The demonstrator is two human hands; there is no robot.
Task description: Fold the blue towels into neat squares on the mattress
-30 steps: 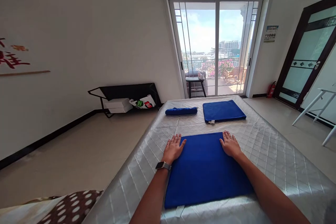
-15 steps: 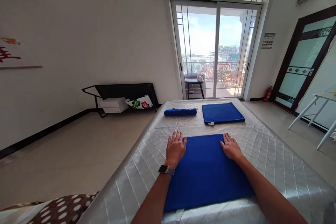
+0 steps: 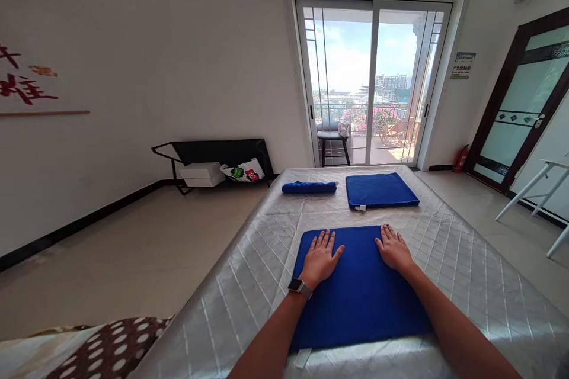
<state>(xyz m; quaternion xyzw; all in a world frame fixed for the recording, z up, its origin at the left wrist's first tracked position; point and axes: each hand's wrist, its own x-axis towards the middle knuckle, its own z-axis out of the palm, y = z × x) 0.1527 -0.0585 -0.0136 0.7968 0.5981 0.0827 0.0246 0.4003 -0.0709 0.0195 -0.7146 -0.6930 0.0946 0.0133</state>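
A flat blue folded cloth (image 3: 360, 302) lies on the silvery quilted mattress (image 3: 244, 284) in front of me, a white tag at its near left edge. My left hand (image 3: 320, 257) rests palm down on the upper left part of the cloth, fingers spread; a watch is on that wrist. At the far right corner of the cloth, my right hand (image 3: 393, 247) lies flat with its fingers stretched out. Neither hand grips anything. Farther back are a second folded blue cloth (image 3: 382, 189) and a rolled blue cloth (image 3: 309, 188).
A black rack (image 3: 220, 154) with white boxes (image 3: 201, 174) and a printed bag stands by the left wall. Beyond the mattress are a glass sliding door and a stool (image 3: 333, 137). White table legs (image 3: 524, 189) stand at right; a brown dotted blanket (image 3: 111, 343) is at lower left.
My left hand has moved right, from the cloth's left edge onto its surface. My right hand stays at the far right corner. The view has turned slightly left.
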